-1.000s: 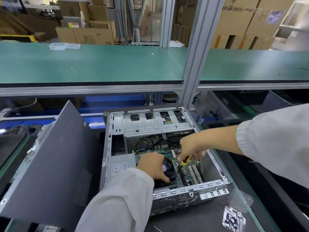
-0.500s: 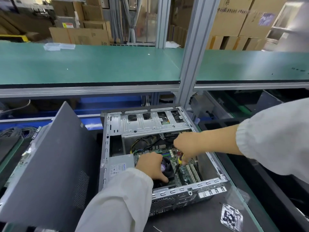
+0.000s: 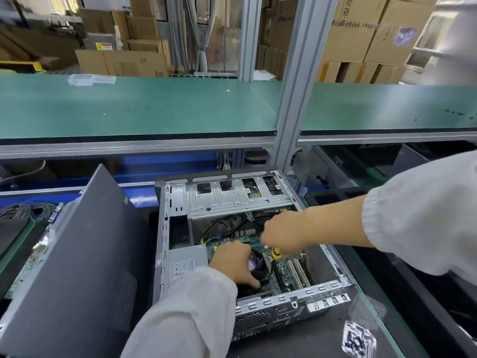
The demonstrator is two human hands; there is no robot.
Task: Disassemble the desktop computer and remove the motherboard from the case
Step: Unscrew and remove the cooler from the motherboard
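Observation:
An open grey desktop case [image 3: 291, 303] lies on its side on the bench. Inside it sits the green motherboard [image 3: 289, 272] with a black CPU fan [image 3: 255, 262]. A grey power supply [image 3: 184, 264] fills the case's left part. My left hand [image 3: 236, 262] rests on the CPU fan, fingers curled over its edge. My right hand [image 3: 282, 235] grips a yellow-handled screwdriver [image 3: 276, 254], its shaft pointing down at the board beside the fan. A silver drive cage [image 3: 232, 195] spans the far end of the case.
The removed dark side panel [image 3: 77, 267] leans at the case's left. A small plastic bag of screws [image 3: 358, 337] lies at the front right. A green shelf [image 3: 134, 107] on an aluminium post [image 3: 296, 81] overhangs the bench. Cables [image 3: 23, 210] lie far left.
My right hand with the screwdriver has shifted slightly toward the far end of the case, its fist turning. My left hand stays on the fan.

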